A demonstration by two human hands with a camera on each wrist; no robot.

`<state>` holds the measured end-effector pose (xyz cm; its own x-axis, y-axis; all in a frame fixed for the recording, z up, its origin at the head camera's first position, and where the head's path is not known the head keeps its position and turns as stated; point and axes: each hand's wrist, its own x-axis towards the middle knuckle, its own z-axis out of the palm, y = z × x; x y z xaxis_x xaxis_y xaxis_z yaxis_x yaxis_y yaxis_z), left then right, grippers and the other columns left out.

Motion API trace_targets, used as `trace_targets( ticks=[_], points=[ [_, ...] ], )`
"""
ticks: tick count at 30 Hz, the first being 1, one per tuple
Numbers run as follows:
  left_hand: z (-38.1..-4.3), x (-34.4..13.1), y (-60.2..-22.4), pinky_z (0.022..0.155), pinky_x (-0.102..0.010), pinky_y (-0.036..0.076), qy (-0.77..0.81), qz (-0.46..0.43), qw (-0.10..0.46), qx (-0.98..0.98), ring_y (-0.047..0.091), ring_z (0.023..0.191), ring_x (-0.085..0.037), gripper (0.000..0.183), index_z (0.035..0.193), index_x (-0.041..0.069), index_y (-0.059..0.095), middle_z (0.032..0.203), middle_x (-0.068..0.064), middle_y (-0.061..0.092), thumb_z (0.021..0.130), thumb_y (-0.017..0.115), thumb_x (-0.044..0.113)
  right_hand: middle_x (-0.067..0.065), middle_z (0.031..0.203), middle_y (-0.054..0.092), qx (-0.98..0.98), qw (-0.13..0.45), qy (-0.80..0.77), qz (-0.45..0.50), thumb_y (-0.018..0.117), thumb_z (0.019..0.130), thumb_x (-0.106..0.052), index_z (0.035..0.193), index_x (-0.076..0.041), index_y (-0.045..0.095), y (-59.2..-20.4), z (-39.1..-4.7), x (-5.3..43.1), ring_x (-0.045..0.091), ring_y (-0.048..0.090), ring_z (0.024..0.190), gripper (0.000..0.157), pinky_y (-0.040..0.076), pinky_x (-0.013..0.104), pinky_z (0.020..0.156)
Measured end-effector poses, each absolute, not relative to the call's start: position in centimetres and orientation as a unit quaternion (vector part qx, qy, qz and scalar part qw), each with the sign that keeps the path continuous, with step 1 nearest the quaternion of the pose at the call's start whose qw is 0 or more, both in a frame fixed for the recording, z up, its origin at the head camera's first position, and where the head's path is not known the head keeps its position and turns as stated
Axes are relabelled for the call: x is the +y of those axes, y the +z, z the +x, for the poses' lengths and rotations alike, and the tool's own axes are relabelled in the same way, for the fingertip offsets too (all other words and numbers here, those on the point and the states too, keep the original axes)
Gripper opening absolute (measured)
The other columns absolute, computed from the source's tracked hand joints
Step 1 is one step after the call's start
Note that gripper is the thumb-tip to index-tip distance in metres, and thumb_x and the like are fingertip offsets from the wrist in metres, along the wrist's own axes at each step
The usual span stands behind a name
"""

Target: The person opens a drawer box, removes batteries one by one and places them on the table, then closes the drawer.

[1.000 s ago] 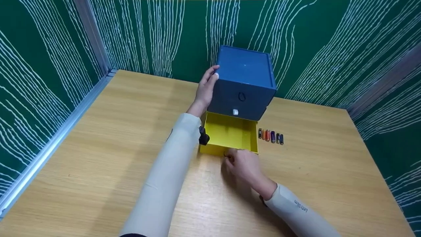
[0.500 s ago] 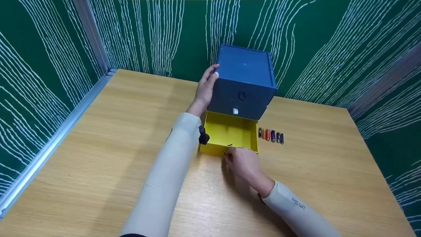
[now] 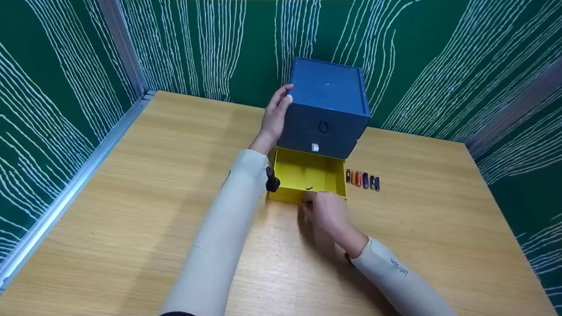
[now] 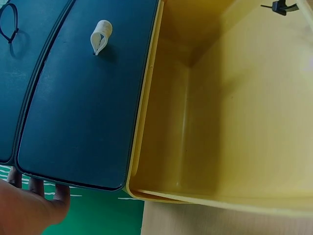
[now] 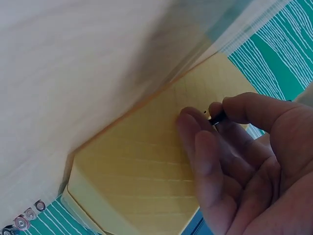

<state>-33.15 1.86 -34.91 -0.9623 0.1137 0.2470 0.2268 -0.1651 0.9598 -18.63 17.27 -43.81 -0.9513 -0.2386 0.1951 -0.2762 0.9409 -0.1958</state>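
A dark blue drawer cabinet (image 3: 325,131) stands at the back of the table, its yellow bottom drawer (image 3: 285,195) pulled out. My left hand (image 3: 274,118) rests against the cabinet's left side, fingers extended along it and thumb at the front edge. At the middle of the drawer front, my right hand (image 3: 327,213) pinches a black cable tie loop (image 5: 218,118) between thumb and index finger. The head of this cable tie (image 4: 279,7) and its tail show inside the drawer front. No objects lie in the visible part of the drawer.
Several batteries (image 3: 362,180) stand in a row on the wooden table (image 3: 145,210), right of the drawer. The upper drawers carry a white pull (image 3: 315,148) and a black loop (image 3: 323,127). Green walls with white lines (image 3: 259,44) enclose the table.
The black cable tie's tail has come into sight inside the drawer front. My right hand has shifted slightly toward the cabinet, with the drawer front. The left hand stays against the cabinet.
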Motion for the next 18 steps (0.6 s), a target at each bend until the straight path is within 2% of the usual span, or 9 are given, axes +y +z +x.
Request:
trace_targets(
  ticks=[10, 18],
  points=[
    [-33.0, 1.8, -35.0, 0.101, -0.039, 0.028, -0.743, -0.124, 0.035, -0.657, 0.035, 0.12, -0.013, 0.037, 0.128, 0.029, 0.04, 0.14, 0.007, 0.03, 0.092, 0.035, 0.035, -0.003, 0.075, 0.064, -0.984, 0.053, 0.118, 0.123, 0.063, 0.077, -0.023, 0.087, -0.018, 0.069, -43.7, -19.2, 17.5, 0.015, 0.051, 0.063, 0.013, 0.046, 0.031, 0.066],
    [-33.0, 1.7, -34.8, 0.102, -0.039, 0.026, -0.743, -0.122, 0.033, -0.657, 0.035, 0.12, -0.013, 0.036, 0.128, 0.029, 0.04, 0.139, 0.007, 0.03, 0.092, 0.036, 0.035, -0.003, 0.074, 0.064, -0.984, 0.047, 0.125, 0.115, 0.064, 0.076, -0.024, 0.086, -0.018, 0.068, -43.6, -20.1, 17.5, 0.015, 0.051, 0.062, 0.012, 0.045, 0.03, 0.063]
  ],
)
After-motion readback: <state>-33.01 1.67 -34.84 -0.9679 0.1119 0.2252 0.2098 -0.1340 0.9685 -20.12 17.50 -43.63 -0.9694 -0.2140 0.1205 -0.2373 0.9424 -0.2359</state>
